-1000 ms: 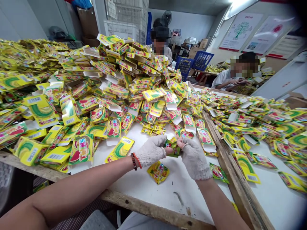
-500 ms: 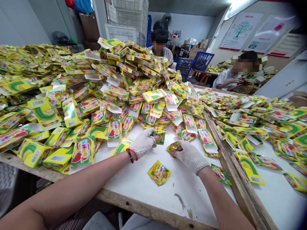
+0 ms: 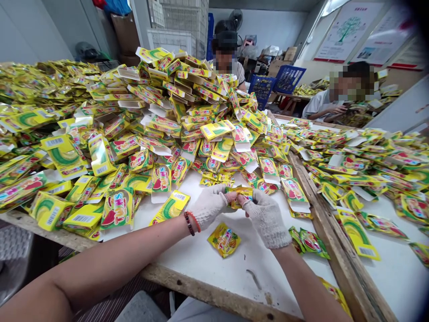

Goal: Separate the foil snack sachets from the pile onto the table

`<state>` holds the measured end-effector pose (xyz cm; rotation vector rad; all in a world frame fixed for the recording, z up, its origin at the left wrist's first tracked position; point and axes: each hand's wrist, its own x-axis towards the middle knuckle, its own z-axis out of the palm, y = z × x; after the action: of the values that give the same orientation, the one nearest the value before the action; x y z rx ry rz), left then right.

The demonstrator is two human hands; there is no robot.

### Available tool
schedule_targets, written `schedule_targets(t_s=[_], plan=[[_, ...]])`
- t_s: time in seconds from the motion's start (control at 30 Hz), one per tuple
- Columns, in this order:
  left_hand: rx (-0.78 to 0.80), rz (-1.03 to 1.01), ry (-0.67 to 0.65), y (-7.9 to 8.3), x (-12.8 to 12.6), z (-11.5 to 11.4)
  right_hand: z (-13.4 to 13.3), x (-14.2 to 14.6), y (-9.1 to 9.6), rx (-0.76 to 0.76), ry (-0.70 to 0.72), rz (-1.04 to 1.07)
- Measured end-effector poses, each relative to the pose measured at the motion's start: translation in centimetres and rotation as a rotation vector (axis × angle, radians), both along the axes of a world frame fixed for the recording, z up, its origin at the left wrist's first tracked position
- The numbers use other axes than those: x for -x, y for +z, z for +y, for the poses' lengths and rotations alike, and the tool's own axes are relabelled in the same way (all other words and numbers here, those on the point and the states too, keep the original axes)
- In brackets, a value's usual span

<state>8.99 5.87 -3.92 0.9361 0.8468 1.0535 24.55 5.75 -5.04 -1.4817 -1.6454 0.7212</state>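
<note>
Both hands have come together since half a second ago, when they were apart, and now meet at one small shiny yellow packet, just above the tabletop. Left hand, in a whitish knit glove with bare fingertips and a dark beaded bracelet at the wrist, pinches the packet's left side. Right hand, gloved the same way, grips its right side, so both hands are closed narrowly on it.

Just below them, a square yellow packet with a pineapple picture lies flat on the white surface. Beyond the hands sits a small cluster of yellow packets. To the left is a flat yellow cardboard box with a barcode; to the right, near the wrist, lie green packets with watermelon pictures, beside a worn wooden strip. Behind rises a large heap of yellow, green and red boxes. Farther back are a person in a striped top, another in a light top and blue plastic crates.
</note>
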Motion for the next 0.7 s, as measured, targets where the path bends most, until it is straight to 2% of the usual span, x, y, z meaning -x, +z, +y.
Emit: schedule_targets(t_s=[0.13,0.27,0.33,0.4,0.43,0.47,0.57,0.63,0.7], plan=[[-0.153,0.201,0.022,-0.1,0.1,0.3,-0.1,-0.1,-0.2,-0.013,0.006,0.075],[-0.269,0.396,-0.059,0.7,0.4,0.0,-0.5,0.1,0.5,0.031,0.161,0.169],[-0.398,0.657,0.005,1.9,1.3,-0.1,-0.7,0.0,0.8,0.062,0.161,0.210],[-0.590,1.007,0.087,3.8,3.3,-0.5,-0.6,-0.5,0.8,0.093,0.102,0.234],[-0.688,1.184,0.086,4.7,4.5,-0.8,-0.5,-0.8,0.6,0.108,0.083,0.232],[-0.767,1.351,0.035,5.6,5.9,-1.3,-0.4,-1.2,0.3,0.122,0.073,0.222],[-0.847,1.758,-0.287,7.0,9.7,-3.3,0.0,-1.9,-0.5,0.160,0.071,0.246],[-0.889,1.858,-0.382,6.7,11.5,-4.6,-0.1,-1.9,-0.6,0.157,0.068,0.330],[-0.954,1.852,-0.483,5.9,12.4,-5.2,-0.2,-1.5,-0.4,0.132,0.077,0.419]])
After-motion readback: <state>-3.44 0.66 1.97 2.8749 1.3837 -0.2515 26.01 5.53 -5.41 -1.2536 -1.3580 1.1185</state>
